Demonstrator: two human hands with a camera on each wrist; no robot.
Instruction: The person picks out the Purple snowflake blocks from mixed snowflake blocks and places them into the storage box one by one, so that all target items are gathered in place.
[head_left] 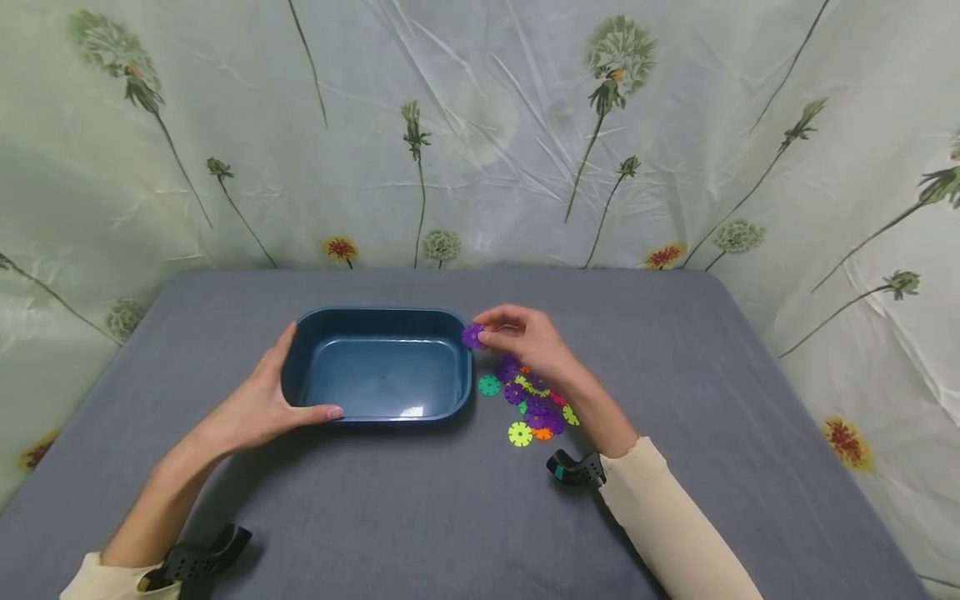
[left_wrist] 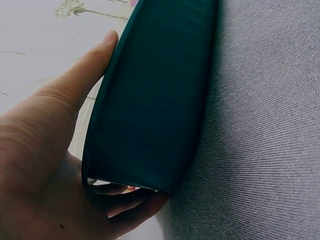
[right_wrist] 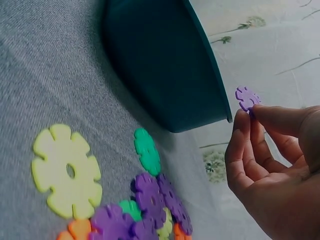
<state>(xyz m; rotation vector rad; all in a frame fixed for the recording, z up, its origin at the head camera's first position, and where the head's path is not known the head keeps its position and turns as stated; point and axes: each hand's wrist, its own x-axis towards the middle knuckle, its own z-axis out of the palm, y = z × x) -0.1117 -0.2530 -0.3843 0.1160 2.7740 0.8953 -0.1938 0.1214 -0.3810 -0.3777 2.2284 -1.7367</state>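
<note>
A blue plastic basin (head_left: 384, 375) stands on the table, its bare bottom showing in the head view. My left hand (head_left: 262, 392) grips the basin's left end, the thumb on the near rim and the fingers round the outer wall, as the left wrist view shows. Between thumb and fingertips my right hand (head_left: 528, 342) pinches a purple snowflake disc (right_wrist: 246, 98), just beside the basin's right rim. Below that hand lies a loose pile of notched snowflake discs (head_left: 537, 410) in purple, yellow, orange, green and pink, some overlapping.
A green disc (head_left: 489, 385) lies between the basin and the pile. One yellow disc (right_wrist: 67, 171) is at the pile's near edge. Grey cloth covers the table (head_left: 420, 517). Behind it hangs a pale curtain (head_left: 495, 150) printed with dandelions.
</note>
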